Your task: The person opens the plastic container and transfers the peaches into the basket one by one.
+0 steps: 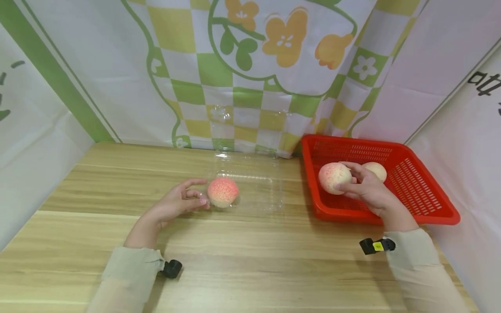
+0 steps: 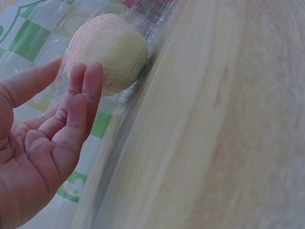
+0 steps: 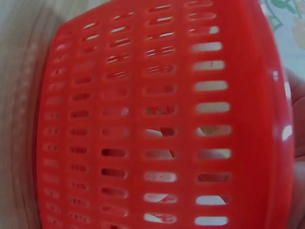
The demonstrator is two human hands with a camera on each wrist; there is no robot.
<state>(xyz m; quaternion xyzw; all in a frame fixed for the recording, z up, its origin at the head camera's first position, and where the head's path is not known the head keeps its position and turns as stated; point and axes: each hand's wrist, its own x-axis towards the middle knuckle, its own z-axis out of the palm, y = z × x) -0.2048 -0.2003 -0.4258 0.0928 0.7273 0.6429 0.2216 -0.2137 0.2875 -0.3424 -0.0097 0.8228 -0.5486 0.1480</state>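
A peach point(image 1: 222, 192), pink on top and pale below, sits at the left end of a clear plastic clamshell box point(image 1: 256, 191) whose lid point(image 1: 248, 130) stands raised at the back. My left hand point(image 1: 178, 203) is at the box's left side, fingers loosely bent, with the fingertips right by its wall. The left wrist view shows the same peach point(image 2: 112, 52) beyond the fingertips. With my right hand point(image 1: 365, 189) I hold a second peach point(image 1: 332, 177) over the near left part of a red plastic basket point(image 1: 420, 187). Another peach point(image 1: 376, 170) lies in the basket, partly hidden behind that hand.
The basket's slotted wall point(image 3: 186, 114) fills most of the right wrist view. Box and basket stand side by side on a wood-grain table point(image 1: 250, 265). A checked, flowered curtain point(image 1: 219, 69) hangs behind, and white sheets rise at both sides.
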